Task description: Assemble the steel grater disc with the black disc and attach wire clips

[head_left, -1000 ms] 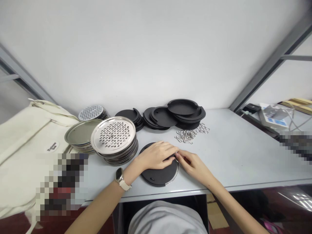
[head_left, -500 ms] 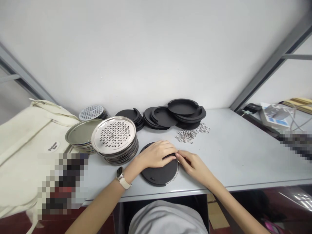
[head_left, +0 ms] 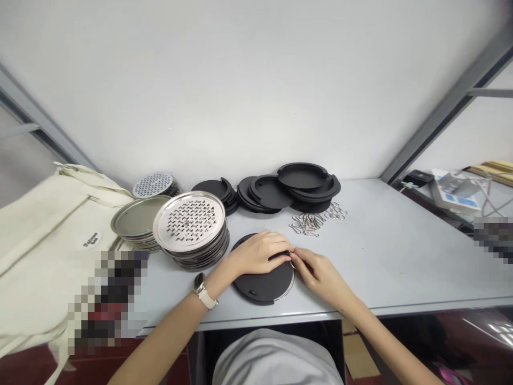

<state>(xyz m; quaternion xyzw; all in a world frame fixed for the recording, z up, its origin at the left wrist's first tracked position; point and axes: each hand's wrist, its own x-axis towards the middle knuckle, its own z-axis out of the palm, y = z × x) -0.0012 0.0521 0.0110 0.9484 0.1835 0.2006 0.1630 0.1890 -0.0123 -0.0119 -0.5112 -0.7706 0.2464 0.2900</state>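
I have one black cover [head_left: 268,286] on the tabletop [head_left: 401,259], the left hand [head_left: 260,254] resting over it, its grip unclear to me, the right hand [head_left: 316,270] pinching its rim. If that pinch slips, the rim could spring off the metal edge [head_left: 289,289]. I count three metal-disc stacks [head_left: 189,222]; the metal hooks [head_left: 308,222] overlap too much to count.

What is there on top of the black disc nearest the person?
The left hand lies across the black disc; the right hand is at its right edge. A small dark oval shows near the front. Whatever the left hand covers is hidden.
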